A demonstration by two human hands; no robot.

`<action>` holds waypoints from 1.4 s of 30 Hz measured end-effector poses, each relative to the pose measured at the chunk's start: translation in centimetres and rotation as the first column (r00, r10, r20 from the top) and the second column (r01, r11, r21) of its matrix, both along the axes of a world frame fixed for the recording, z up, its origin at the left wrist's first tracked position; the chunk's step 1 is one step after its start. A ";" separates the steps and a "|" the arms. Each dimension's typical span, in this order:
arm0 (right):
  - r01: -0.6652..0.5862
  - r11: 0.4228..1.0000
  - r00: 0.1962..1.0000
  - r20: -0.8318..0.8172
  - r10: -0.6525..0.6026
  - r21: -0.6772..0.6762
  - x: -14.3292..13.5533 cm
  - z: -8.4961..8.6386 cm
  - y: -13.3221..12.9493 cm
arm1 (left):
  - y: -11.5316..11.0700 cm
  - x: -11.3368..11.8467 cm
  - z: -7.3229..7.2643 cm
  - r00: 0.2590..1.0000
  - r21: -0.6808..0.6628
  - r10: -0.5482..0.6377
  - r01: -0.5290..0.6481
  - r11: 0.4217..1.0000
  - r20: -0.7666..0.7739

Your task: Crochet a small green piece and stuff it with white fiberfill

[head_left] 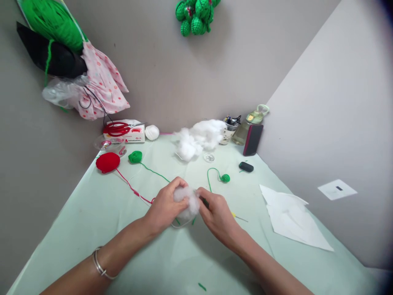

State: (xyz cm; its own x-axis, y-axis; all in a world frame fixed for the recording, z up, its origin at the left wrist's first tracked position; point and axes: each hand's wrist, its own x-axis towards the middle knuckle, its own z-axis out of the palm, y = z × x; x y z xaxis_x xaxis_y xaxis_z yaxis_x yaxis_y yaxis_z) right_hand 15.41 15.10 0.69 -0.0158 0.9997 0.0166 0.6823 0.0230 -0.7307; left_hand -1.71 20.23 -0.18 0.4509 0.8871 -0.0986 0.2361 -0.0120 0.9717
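Note:
A loose wad of white fibre stuffing is held in my left hand, its thumb and fingers closed around it. At the wad's right edge my right hand is closed in a pinch. Something dark shows between its fingers, but its kind is hidden. Under the hands, bits of green yarn and a loop of white yarn stick out. Beside my right wrist lies a thin metal tool with a yellow part. A small green crocheted ball with a yarn tail rests beyond my right hand.
More stuffing is heaped at the back. Red yarn and green yarn lie left, strands running toward my hands. Red-handled scissors rest on a box. A bottle, phone-like slab and white paper are right.

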 end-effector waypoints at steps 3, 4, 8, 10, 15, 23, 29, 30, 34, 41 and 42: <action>-0.025 0.998 0.998 0.058 0.021 0.061 0.1 0.3 -0.2 | 0.2 -0.1 0.0 0.998 -0.009 -0.045 0.045 0.999 0.032; -0.035 0.996 0.997 0.071 0.030 0.080 0.2 0.3 -0.2 | 0.3 -0.2 0.0 0.997 -0.016 -0.063 0.064 0.998 0.045; -0.091 0.994 0.994 0.060 0.087 0.057 0.6 0.2 -0.2 | 0.6 -0.4 -0.3 0.991 -0.038 -0.109 0.112 0.993 0.078; -0.103 0.995 0.995 0.017 0.103 0.011 0.6 0.1 -0.1 | 0.6 -0.4 -0.5 0.992 -0.031 -0.101 0.104 0.994 0.079; -0.148 0.988 0.985 -0.080 0.151 0.036 0.1 -0.2 -0.3 | 0.3 0.0 -0.9 0.998 0.019 -0.023 0.022 1.000 0.066; -0.117 0.992 0.957 -0.272 0.103 -0.037 -0.4 0.1 -0.5 | -0.7 0.2 -1.1 0.994 0.069 0.065 -0.071 0.995 0.084; 0.097 0.992 0.914 -0.387 -0.120 -0.079 -0.3 -0.2 0.3 | -1.2 0.2 -0.1 0.975 -0.046 -0.037 0.048 0.998 0.218; 0.115 0.992 0.907 -0.402 -0.128 -0.055 -0.3 -0.1 0.4 | -1.1 0.1 0.2 0.971 -0.059 -0.071 0.087 0.995 0.228; 0.147 0.989 0.920 -0.366 -0.139 -0.006 0.1 0.3 0.2 | -0.9 -0.4 1.0 0.958 -0.158 -0.116 0.161 0.974 0.261; 0.113 0.993 0.974 -0.195 -0.116 -0.030 0.4 0.9 -0.1 | -0.3 -0.1 0.3 0.949 -0.195 -0.128 0.189 0.962 0.288; 0.095 0.994 0.972 -0.212 -0.105 -0.057 0.6 1.1 -0.1 | -0.3 0.0 0.1 0.952 -0.200 -0.126 0.186 0.962 0.279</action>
State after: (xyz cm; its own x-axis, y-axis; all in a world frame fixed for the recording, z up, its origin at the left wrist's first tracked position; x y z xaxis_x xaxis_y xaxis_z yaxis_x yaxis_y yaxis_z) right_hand 15.96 15.00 1.81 0.0831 0.9958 -0.0379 0.5068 -0.0750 -0.8588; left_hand -1.74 19.98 -0.03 0.6180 0.7727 -0.1447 -0.0137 0.1945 0.9808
